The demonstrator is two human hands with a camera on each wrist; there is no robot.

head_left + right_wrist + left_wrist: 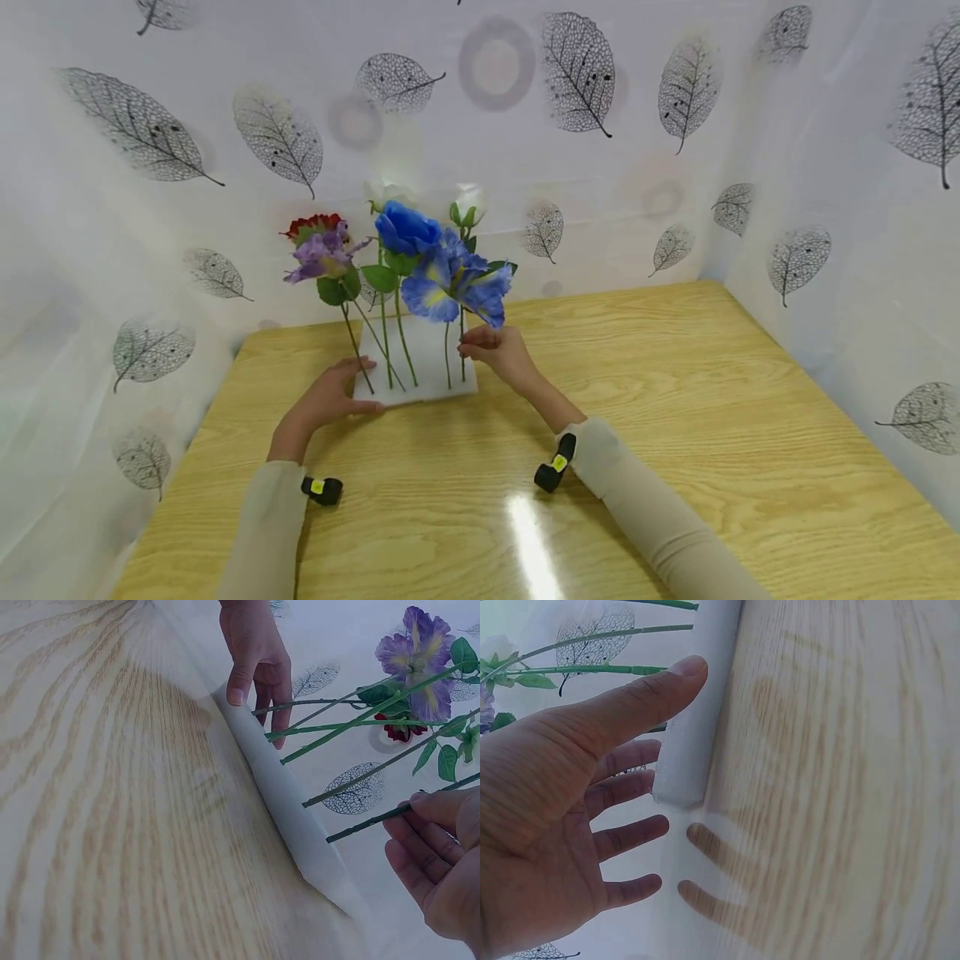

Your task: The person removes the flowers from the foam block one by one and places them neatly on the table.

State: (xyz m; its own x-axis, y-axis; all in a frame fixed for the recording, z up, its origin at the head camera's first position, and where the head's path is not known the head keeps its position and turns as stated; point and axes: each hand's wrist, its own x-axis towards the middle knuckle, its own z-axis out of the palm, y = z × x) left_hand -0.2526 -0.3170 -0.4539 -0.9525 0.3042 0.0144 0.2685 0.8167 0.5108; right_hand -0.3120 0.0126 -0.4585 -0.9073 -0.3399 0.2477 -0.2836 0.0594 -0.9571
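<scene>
A white foam block (431, 337) bears several upright artificial flowers. At its left corner is my left hand (326, 398), thumb on the front edge and fingers straight along the side; in the left wrist view, two fingers (634, 838) spread apart from the block. My right hand (501, 354) pinches the rightmost flower stem (367, 823) between thumb and index finger, a little above the foam. Over that hand hangs a blue iris (453, 279), beside a blue rose (407, 229). A purple flower (322, 254) and a red flower (311, 225) lean left.
Pale flowers (468, 200) stand at the back, close to a white curtain (480, 150) printed with dark leaves. Under the foam lies a wood-grain table (675, 400), with the curtain along its back and sides.
</scene>
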